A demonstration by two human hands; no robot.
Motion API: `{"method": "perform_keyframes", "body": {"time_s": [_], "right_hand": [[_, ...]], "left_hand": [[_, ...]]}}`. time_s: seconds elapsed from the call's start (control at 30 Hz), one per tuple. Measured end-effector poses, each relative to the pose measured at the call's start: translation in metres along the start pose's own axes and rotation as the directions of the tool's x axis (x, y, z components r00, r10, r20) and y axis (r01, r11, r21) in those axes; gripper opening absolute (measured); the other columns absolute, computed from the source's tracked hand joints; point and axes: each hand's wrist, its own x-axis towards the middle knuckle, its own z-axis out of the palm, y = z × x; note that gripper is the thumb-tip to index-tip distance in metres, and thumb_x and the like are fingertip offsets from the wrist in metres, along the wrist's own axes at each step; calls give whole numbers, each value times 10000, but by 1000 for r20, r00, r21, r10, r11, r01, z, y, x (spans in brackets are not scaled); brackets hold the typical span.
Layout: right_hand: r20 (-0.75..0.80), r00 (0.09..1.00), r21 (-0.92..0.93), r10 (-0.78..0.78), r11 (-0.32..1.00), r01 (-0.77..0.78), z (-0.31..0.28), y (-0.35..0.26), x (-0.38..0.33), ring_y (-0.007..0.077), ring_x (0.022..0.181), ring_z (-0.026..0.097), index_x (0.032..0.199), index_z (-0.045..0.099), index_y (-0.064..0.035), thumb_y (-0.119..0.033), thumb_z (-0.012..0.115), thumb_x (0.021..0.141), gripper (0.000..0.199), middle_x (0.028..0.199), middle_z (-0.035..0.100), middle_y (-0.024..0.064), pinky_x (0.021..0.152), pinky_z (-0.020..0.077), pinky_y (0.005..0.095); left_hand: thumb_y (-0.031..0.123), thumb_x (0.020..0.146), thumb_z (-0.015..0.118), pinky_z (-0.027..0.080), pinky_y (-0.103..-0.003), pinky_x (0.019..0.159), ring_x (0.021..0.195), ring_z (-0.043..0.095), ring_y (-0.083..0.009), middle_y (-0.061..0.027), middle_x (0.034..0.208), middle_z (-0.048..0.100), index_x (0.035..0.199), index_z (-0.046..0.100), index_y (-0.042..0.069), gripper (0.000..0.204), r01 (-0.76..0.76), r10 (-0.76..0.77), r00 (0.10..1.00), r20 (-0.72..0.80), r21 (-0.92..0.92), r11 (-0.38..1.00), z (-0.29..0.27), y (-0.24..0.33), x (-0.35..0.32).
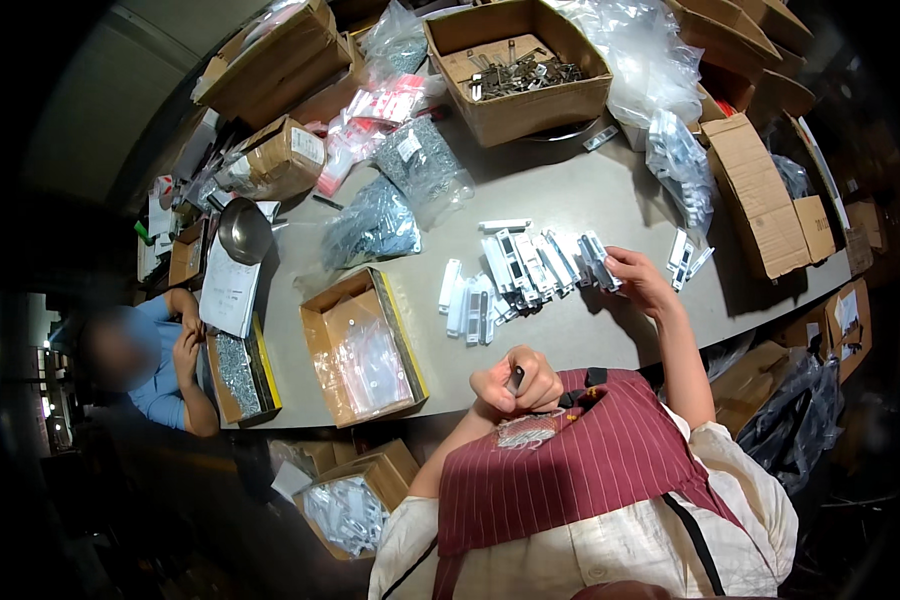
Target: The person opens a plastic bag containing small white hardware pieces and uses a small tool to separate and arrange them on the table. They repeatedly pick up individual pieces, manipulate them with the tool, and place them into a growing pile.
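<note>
From the head view, the right hand (638, 280) reaches to the row of white plastic pieces (530, 268) on the grey tabletop (570, 200), its grip pinching the end piece. The left hand (515, 382) is curled shut on what may be a small metal part (516, 378) near the apron (570, 450). Likely a pick-up step; joining the two needs careful alignment.

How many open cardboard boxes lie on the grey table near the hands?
3. One large box of metal parts stands at the far edge; one flat box with clear bags lies left of the left hand; one box of screws lies further left. Others may be hidden.
</note>
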Motion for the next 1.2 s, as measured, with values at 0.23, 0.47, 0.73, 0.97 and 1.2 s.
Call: {"method": "perform_keyframes", "body": {"time_s": [0.23,0.47,0.73,0.97,1.2], "right_hand": [[335,937,447,-101,892,-64,39,-27,-49,239,863,699,1317,477,58,-266,627,952,511,1154,630,177,709,582,317],[320,944,34,-81,997,74,79,-43,-70,102,894,614,1259,590,10,-299,652,937,451,995,670,39,828,452,247],[306,950,-81,-62,993,91,75,-31,-65,53,799,561,1152,623,-16,-306,646,949,355,895,622,-19,714,425,210],[223,972,-64,-72,994,88,75,-31,-72,39,770,547,1129,608,-16,-291,641,956,327,823,607,-27,661,408,187],[222,844,-349,-488,769,536,75,-24,-77,127,880,606,1204,573,23,-161,627,957,313,980,652,67,753,479,282]], "left_hand": [[92,698,688,251,-271,477,533,339,-114,-17,559,411,643,473,48,226,47,8,925,-379,134,990,-16,-2,4],[136,765,674,294,-207,457,494,425,-62,-43,691,561,869,643,-45,211,268,-9,783,-622,325,907,-47,-2,-6],[380,972,628,301,-199,432,470,414,-43,7,613,535,821,665,-26,435,569,102,606,-789,519,638,-65,-15,-13],[369,991,613,310,-192,427,479,464,-51,-17,635,579,824,665,-31,437,553,48,664,-746,533,640,-36,-11,-3],[166,945,521,282,-177,433,469,414,-50,-108,751,629,955,643,-34,234,334,176,678,-713,513,791,-27,4,-3]]}}
